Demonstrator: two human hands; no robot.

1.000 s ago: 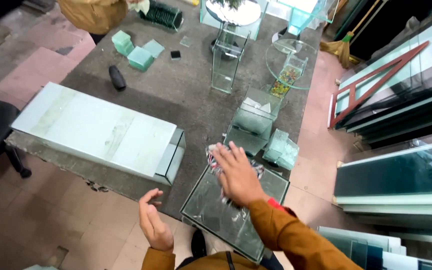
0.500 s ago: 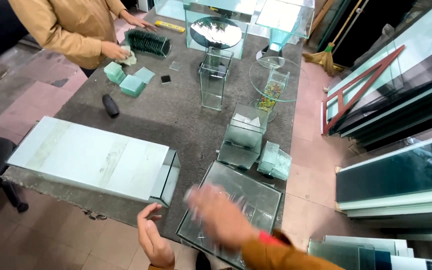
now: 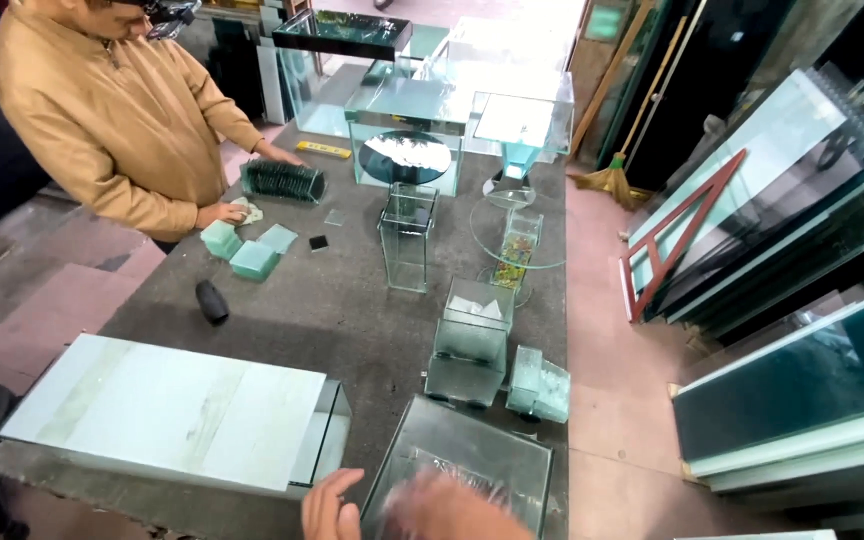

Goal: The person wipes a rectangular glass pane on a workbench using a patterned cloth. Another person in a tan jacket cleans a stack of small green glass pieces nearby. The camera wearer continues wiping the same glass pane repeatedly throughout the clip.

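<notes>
A worker's two hands meet a glass tank at the near edge of a grey, carpet-topped table in a glass workshop. The left hand rests open beside the tank's near left corner, fingers loosely spread and holding nothing. The right hand lies over the tank's near end as a motion blur, so whether its grip is wide or closed cannot be told; it appears to press on the glass.

To the left of the tank sits a long, low glass box with a pale top, its open end facing the tank. Just beyond the tank stand a small square glass container and a stack of thick glass pieces. Farther up the table are a tall narrow glass box, a round glass stand and a larger glass case with a dark round disc inside.

A black cylinder lies alone on the table's left side, near several pale green glass blocks. Across the table a second person in a tan jacket bends over a dark ribbed rack, one hand on a cloth. Large glass sheets lean along the right wall, beside a red triangular frame.
</notes>
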